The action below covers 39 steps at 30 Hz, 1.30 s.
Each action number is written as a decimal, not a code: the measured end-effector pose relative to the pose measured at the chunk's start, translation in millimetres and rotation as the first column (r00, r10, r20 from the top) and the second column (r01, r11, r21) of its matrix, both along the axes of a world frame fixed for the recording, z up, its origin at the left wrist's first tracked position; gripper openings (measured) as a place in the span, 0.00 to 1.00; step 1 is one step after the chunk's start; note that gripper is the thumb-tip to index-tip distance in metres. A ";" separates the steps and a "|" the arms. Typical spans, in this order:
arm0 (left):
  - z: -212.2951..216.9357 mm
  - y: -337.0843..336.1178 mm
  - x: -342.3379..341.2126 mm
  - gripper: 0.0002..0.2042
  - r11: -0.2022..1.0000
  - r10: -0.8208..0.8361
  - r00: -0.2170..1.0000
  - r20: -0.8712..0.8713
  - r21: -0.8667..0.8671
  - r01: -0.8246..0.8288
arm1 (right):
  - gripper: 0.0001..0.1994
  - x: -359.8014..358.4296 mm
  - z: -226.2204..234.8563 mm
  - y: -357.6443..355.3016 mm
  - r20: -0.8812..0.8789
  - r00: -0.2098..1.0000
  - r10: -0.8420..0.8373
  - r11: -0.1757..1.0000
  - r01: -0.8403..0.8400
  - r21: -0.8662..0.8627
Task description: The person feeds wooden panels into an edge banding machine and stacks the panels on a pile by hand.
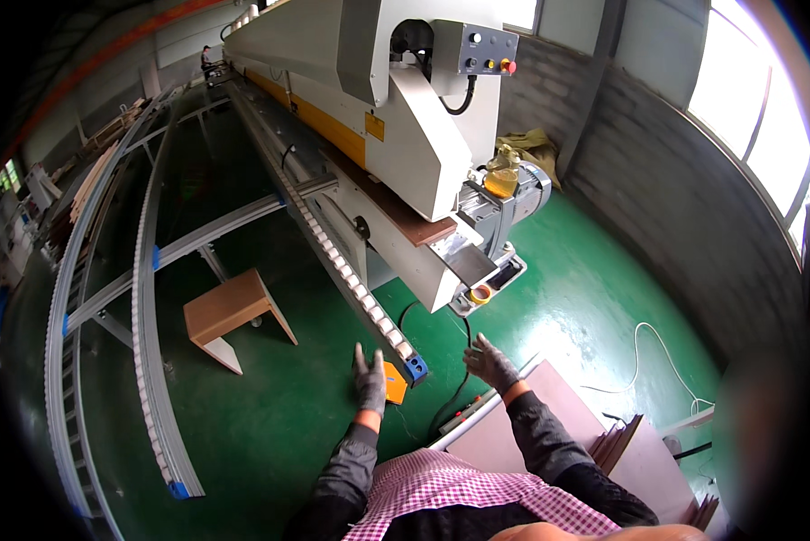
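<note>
A curved roller rail point(148, 361) is being seen at the far left, bending along the green floor point(270, 424). To its right, a small wooden stool point(229, 311) is lying tipped on that floor. Further right, the left hand point(369, 379) is being held up in a dark glove, its fingers spread and nothing gripped. It is being kept just beside the orange tag point(394, 383) and the blue end cap point(415, 368) of the machine's roller track point(351, 275). The right hand point(490, 361), also gloved, is being raised open and empty, near a black cable point(454, 392) on the floor. Brown boards point(549, 419) are lying below it. The large machine point(396, 135) is standing behind both hands.
</note>
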<state>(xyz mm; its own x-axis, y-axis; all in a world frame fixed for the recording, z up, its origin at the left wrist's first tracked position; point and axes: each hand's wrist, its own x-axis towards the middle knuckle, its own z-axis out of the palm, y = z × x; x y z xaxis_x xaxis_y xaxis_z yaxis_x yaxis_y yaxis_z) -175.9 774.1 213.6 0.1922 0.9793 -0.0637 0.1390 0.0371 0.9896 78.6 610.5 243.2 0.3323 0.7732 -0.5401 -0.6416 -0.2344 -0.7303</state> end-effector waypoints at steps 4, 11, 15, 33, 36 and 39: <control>12.0 28.3 73.4 0.38 0.975 0.091 0.988 -0.123 0.213 -0.063 | 0.48 19.4 10.7 57.5 -0.144 0.983 -0.114 0.990 0.125 0.072; 10.4 19.9 98.9 0.43 0.910 0.253 0.931 -0.261 0.391 -0.138 | 0.53 79.4 -25.9 91.4 -0.183 0.958 -0.222 0.946 0.257 0.197; 7.8 28.5 89.3 0.45 0.901 0.282 0.919 -0.276 0.404 -0.156 | 0.46 78.6 -12.9 121.8 -0.365 0.915 -0.170 0.898 0.296 0.324; 15.1 25.2 93.8 0.48 0.916 0.244 0.909 -0.338 0.387 -0.102 | 0.13 81.4 -46.6 -26.1 -0.151 0.736 -0.660 0.716 0.677 0.170; 49.0 6.3 94.8 0.45 0.799 0.282 0.772 -0.570 0.585 0.140 | 0.11 54.3 -71.8 -110.2 -0.194 0.645 -0.739 0.605 0.762 0.230; 68.1 8.9 96.2 0.41 0.544 0.176 0.780 -0.601 0.720 0.432 | 0.10 4.1 -73.1 -206.9 -0.152 0.574 -0.805 0.559 0.819 0.133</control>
<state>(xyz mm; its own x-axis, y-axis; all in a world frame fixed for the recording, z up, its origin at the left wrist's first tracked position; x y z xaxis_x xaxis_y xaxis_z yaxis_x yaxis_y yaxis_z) -79.7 783.0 281.7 0.5440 0.6183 0.5672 0.5726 -0.7677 0.2877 82.6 403.5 170.1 0.8355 0.2731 -0.4769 -0.5441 0.5322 -0.6486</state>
